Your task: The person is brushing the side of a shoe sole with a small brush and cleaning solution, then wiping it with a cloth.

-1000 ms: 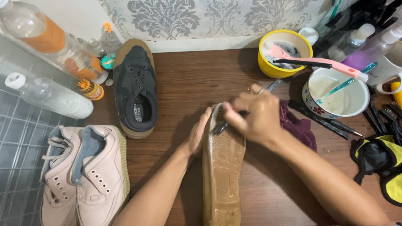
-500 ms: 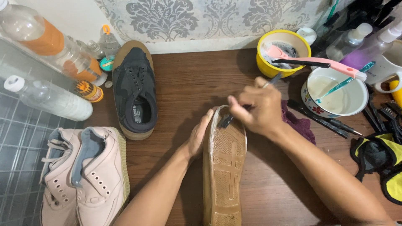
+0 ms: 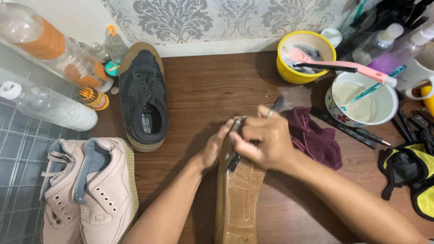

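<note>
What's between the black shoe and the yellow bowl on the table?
Nothing. In the head view, the stretch between the black shoe and the yellow bowl is bare brown table.

The right hand (image 3: 264, 142) hides the brush head; the upturned shoe's (image 3: 237, 199) heel is cut off.

Dark brown wood-grain counter (image 3: 212, 90) butts against a wall papered in grey damask (image 3: 203, 18) (pale baseboard strip along the joint), grey tiled floor (image 3: 18, 158) at left, even indoor light.
</note>
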